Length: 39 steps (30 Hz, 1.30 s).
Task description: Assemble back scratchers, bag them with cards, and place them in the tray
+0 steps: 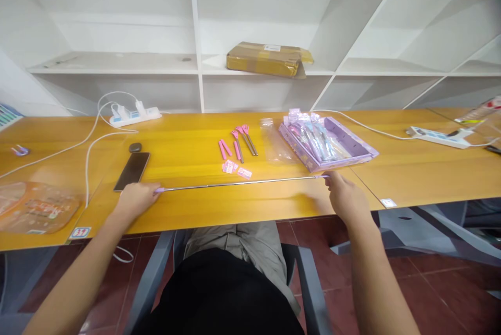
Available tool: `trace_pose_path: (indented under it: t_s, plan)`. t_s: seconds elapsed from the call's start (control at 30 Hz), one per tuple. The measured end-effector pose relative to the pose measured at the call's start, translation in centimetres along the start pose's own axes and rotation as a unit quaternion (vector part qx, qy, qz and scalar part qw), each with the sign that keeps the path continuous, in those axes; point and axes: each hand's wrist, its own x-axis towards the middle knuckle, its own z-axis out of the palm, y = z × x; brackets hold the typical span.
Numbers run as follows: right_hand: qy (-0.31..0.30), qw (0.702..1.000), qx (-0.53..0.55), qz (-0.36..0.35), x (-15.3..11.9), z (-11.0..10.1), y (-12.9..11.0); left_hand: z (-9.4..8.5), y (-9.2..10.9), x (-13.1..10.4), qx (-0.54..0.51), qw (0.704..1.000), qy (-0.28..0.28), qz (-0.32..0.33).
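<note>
A telescopic back scratcher (235, 184), drawn out to a long thin metal rod, stretches level between my hands just above the table's front part. My left hand (138, 199) is closed round its purple end, beside a dark phone (132, 171). At the other purple end, my right hand (344, 195) grips it with closed fingers. Beyond the rod lie pink claw heads on metal rods (248, 141), loose pink handle sleeves (224, 149) and small printed cards (237, 168). A clear plastic bag (277, 142) lies beside them. The purple display box (344, 160) holds several wrapped back scratchers (319, 136).
A small dark case (135, 147) sits behind the phone. White power strips (135, 117) with cables stand at the left and right (438, 136). An orange plastic bag (43, 207) lies far left. On the shelf rests a taped cardboard box (262, 59).
</note>
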Motion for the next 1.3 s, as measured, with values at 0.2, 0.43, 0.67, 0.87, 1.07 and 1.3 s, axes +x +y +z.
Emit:
trace_pose_path:
  t_s: [0.2, 0.43, 0.67, 0.87, 1.07, 1.3]
  plan:
    - [0.006, 0.990, 0.065, -0.128, 1.0, 1.2, -17.4, -2.0, 11.2, -0.4, -0.072, 0.996, -0.045, 0.015]
    - [-0.045, 0.984, 0.036, -0.167, -2.2, 1.7, -28.3, -3.2, 15.0, -1.3, -0.094, 0.992, -0.077, 0.029]
    - [-0.050, 0.973, 0.077, -0.213, -1.9, 2.7, -25.8, -2.4, 14.3, -0.6, -0.086, 0.991, -0.076, 0.066]
    - [-0.004, 0.951, 0.144, -0.275, -1.7, 2.9, -25.9, -2.1, 14.5, -0.6, -0.093, 0.991, -0.074, 0.068]
    - [0.011, 0.950, 0.149, -0.274, -1.0, 2.9, -25.5, -2.0, 15.6, -1.5, -0.102, 0.992, -0.075, 0.011]
    - [0.049, 0.938, 0.152, -0.307, -0.3, 2.8, -23.1, -1.6, 16.1, -1.3, -0.099, 0.993, -0.059, 0.028]
